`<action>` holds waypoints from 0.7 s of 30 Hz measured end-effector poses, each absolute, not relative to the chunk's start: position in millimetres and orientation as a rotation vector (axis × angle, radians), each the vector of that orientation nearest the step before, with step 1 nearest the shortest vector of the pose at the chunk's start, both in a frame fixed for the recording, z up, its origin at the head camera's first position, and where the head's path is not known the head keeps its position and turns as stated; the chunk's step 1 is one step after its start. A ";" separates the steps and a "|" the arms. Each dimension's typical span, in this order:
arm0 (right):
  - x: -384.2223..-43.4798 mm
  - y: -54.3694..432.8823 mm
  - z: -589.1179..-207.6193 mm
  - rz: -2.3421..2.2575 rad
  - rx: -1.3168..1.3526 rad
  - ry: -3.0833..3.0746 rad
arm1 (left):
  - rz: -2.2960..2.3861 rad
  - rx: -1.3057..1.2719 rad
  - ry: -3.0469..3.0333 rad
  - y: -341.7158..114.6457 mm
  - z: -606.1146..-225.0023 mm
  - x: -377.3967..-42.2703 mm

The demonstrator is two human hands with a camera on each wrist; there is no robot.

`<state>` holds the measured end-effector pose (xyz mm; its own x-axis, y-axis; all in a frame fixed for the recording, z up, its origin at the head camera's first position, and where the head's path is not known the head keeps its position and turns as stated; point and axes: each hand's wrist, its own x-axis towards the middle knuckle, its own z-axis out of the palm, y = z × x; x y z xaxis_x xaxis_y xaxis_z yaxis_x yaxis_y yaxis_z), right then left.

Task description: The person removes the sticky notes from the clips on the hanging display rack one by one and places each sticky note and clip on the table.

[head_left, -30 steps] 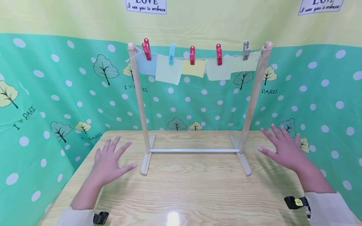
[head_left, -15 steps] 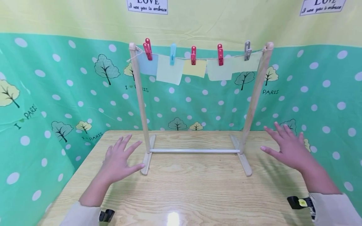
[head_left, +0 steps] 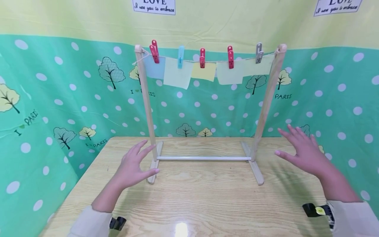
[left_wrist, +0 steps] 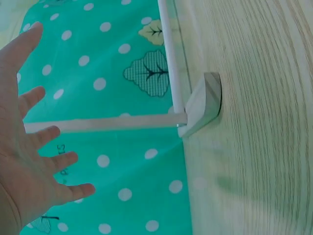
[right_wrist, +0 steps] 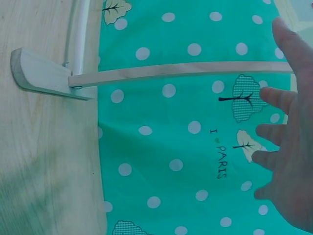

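Green cloth (head_left: 185, 107) backs the rack (head_left: 266, 100). Five papers (head_left: 203, 73) hang pegged, none loose in view; my left hand (head_left: 131, 168) and right hand (head_left: 309, 154) hover apart, empty.

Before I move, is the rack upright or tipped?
Upright: the rack stands with both feet flat on the table, its posts rising from them.

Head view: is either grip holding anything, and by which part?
No, nothing is held: the left grip and the right grip are both empty, neither clasping the wooden stand.
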<state>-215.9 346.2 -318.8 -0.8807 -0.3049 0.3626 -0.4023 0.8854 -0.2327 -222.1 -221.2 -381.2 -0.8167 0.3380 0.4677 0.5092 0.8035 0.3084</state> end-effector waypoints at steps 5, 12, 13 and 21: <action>-214.7 345.6 -310.1 0.580 0.590 -2.711 | -0.656 -0.665 -2.562 -211.0 -379.4 -223.6; -212.7 343.6 -295.8 0.750 0.567 -2.707 | -0.720 -0.717 -2.511 -199.1 -376.2 -226.7; -212.6 343.2 -293.4 0.757 0.564 -2.705 | -0.733 -0.722 -2.509 -197.5 -375.5 -227.0; -210.7 337.7 -273.1 0.802 0.568 -2.669 | -0.825 -0.757 -2.547 -181.2 -366.4 -231.8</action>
